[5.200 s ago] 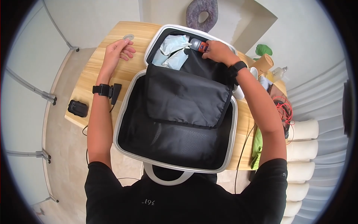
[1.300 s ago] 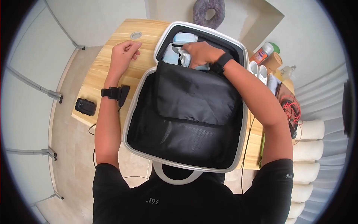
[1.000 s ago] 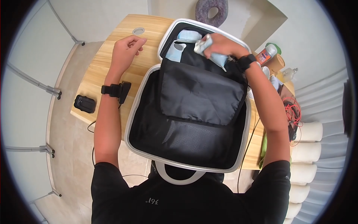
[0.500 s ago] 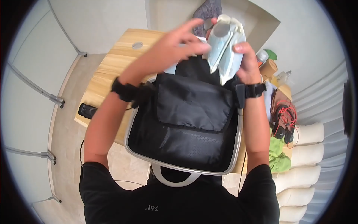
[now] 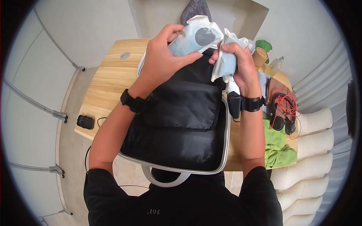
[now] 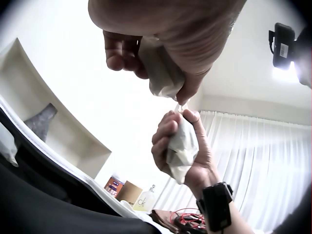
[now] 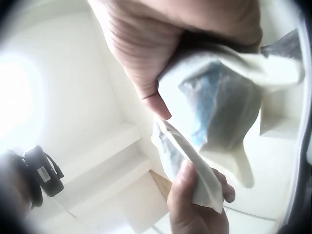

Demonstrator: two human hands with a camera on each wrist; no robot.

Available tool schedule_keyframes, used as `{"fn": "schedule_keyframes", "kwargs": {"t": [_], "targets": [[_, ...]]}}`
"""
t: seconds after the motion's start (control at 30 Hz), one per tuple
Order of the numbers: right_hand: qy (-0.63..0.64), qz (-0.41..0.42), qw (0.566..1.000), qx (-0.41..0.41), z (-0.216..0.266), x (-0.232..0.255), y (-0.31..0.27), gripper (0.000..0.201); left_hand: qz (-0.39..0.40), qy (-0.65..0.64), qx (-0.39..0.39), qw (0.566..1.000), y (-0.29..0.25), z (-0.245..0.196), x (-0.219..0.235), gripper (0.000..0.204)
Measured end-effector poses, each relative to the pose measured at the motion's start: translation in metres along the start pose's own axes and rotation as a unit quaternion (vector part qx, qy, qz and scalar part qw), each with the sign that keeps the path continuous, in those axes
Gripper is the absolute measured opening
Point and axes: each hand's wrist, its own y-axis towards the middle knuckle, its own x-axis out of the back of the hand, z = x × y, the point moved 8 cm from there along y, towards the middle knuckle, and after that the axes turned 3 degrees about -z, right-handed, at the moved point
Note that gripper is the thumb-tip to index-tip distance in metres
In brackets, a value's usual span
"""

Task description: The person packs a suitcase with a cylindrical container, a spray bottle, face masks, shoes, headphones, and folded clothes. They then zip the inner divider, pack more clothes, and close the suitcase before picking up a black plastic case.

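Both hands are raised over the back of an open suitcase [image 5: 226, 139]. My left hand [image 5: 160, 56] grips a soft, pale blue-and-white pack [image 5: 184, 41] with a dark oval on its face, thumb along its lower edge. Just to the right, my right hand [image 5: 246, 69] clutches a similar pale blue pack [image 5: 227, 63], its crimped pale ends sticking out past the fingers. In the right wrist view, blue shows through the translucent wrapper of the pack [image 7: 214, 107] in my right hand. A further pale pack [image 6: 7, 144] lies in the suitcase, seen in the left wrist view.
A black flap [image 5: 184, 103] hangs across the suitcase's middle. On the wooden table's right stand a brown cylinder [image 5: 260, 56] and a clear bottle [image 5: 277, 64]. Nearer are headphones with a red cable [image 5: 284, 107] and green cloth [image 5: 277, 147]. A black case [image 5: 86, 121] sits at left.
The right hand lifted packs out of the suitcase's far half. My left hand came over from the table's left and took one pack from the right hand, moving it leftward.
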Motion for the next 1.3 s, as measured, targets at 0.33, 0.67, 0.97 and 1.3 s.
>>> {"fn": "schedule_keyframes", "kwargs": {"t": [0.33, 0.67, 0.97, 1.3], "targets": [[-0.087, -0.034, 0.995, 0.043, 0.025, 0.005, -0.008, 0.032, 0.021, -0.022, 0.082, 0.996, -0.010, 0.007, -0.011, 0.056], [-0.051, -0.066, 0.996, 0.002, 0.004, 0.014, -0.003, 0.032, 0.055, -0.093, 0.168, 0.980, -0.014, 0.021, -0.009, 0.039], [-0.093, 0.011, 0.994, 0.058, 0.014, 0.008, -0.003, 0.034, -0.046, -0.039, 0.112, 0.992, 0.014, 0.018, 0.063, 0.034], [0.091, 0.003, 0.992, 0.083, -0.020, -0.026, -0.008, 0.033, 0.079, -0.124, 0.207, 0.967, -0.004, 0.052, -0.016, 0.031]]}}
